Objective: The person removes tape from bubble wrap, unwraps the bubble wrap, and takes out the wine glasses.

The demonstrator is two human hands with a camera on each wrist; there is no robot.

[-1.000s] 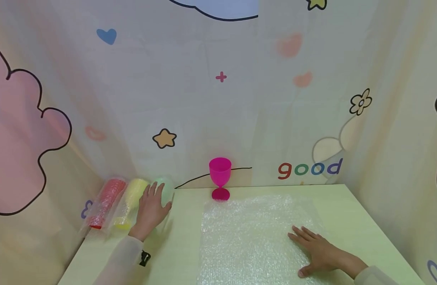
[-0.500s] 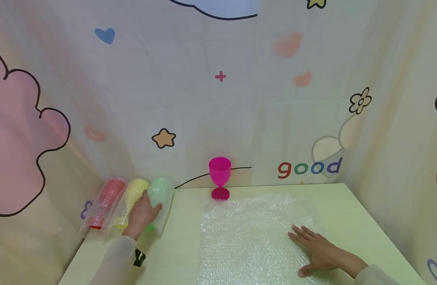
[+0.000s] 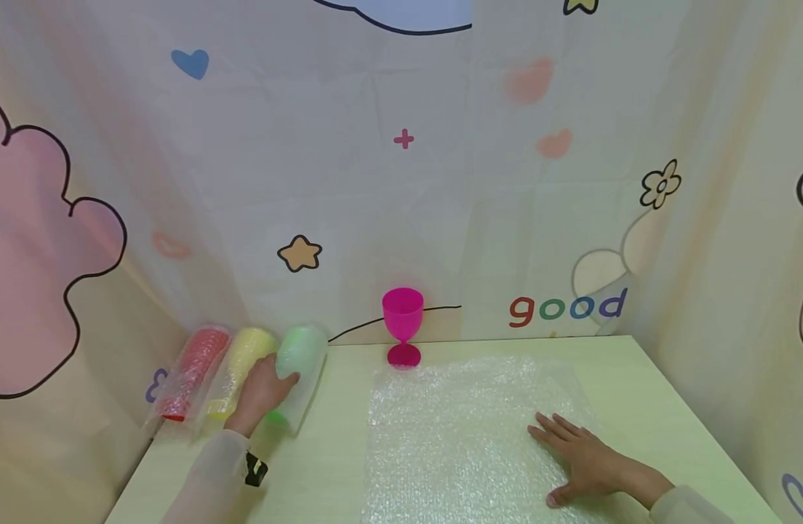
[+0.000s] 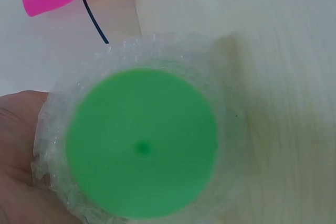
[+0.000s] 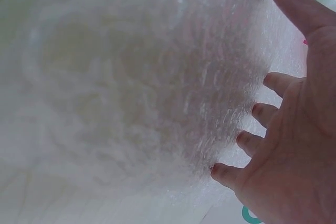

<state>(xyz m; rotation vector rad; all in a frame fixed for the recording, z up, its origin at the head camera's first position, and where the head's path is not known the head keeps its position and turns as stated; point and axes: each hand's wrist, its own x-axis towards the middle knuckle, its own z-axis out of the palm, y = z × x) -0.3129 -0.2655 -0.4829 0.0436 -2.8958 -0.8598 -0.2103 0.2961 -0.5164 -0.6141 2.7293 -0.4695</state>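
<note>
My left hand touches the left side of a green goblet wrapped in bubble wrap, lying on its side; its thumb is spread over the wrap. In the left wrist view the green round base faces the camera, with the palm beside the wrap and the fingertips hidden. My right hand rests with spread fingers on the right part of a flat bubble wrap sheet. In the right wrist view its fingertips press on the sheet. A bare pink goblet stands upright at the sheet's far edge.
A wrapped yellow goblet and a wrapped red goblet lie left of the green one, on the pale table. A printed curtain closes off the back and both sides.
My left hand has drawn back leftward from atop the green goblet to its left side. The green goblet shifted left, then slightly right again. The right hand keeps its place on the sheet.
</note>
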